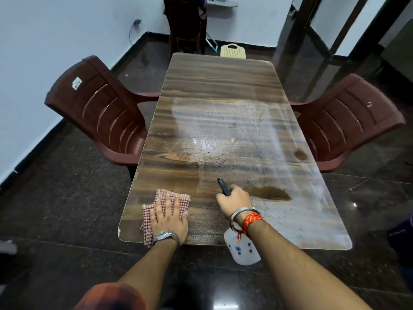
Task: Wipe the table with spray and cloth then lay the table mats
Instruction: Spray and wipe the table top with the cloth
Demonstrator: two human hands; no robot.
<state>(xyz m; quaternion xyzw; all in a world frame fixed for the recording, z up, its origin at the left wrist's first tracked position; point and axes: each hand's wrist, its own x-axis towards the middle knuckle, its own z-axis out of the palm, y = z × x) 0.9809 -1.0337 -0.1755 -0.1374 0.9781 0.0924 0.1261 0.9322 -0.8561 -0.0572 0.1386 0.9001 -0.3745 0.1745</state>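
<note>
A long wood-grain table (214, 86) runs away from me, its middle and right side wet with fine droplets. My left hand (168, 217) lies flat, fingers spread, pressing a red-and-white checked cloth (176, 195) onto the near left corner. My right hand (235, 201) grips the black nozzle head of a spray bottle (243, 249), pointing it out over the table. The bottle's white body with blue marks hangs below my wrist, past the near table edge. No table mats are in view.
A maroon plastic chair (100, 113) stands at the table's left side and another maroon chair (348, 121) at its right. A cream plastic stool (232, 51) sits beyond the far end. Dark polished floor surrounds the table; a white wall runs along the left.
</note>
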